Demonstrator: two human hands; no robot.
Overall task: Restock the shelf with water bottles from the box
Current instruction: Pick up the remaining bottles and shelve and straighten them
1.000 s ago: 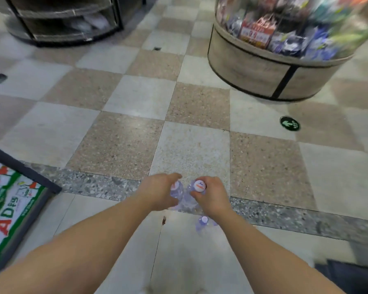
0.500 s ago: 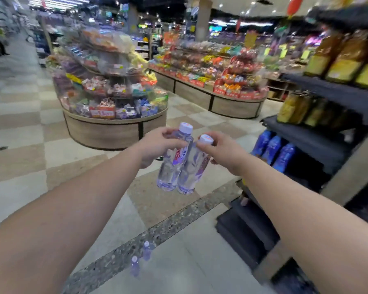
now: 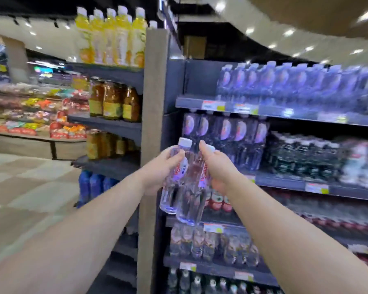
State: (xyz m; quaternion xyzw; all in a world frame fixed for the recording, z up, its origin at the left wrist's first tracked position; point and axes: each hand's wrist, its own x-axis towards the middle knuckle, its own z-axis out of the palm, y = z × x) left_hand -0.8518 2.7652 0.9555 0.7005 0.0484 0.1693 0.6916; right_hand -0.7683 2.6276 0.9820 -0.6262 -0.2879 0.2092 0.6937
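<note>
Head view, one entry. We log our left hand with its fingers curled round a clear water bottle, white cap up, and our right hand gripping a second water bottle the same way; the two bottles touch side by side, hanging in the air in front of the shelf unit's wooden end post. Neither bottle rests on a board yet. Just behind them, at the left end of the middle shelf, stands a row of similar water bottles; the shelf above carries a fuller row, blurred. The box is not in view. Status, as we judge it: two bottles fetched and carried to the shelf, placement not yet done; how many remain in the box cannot be told.
</note>
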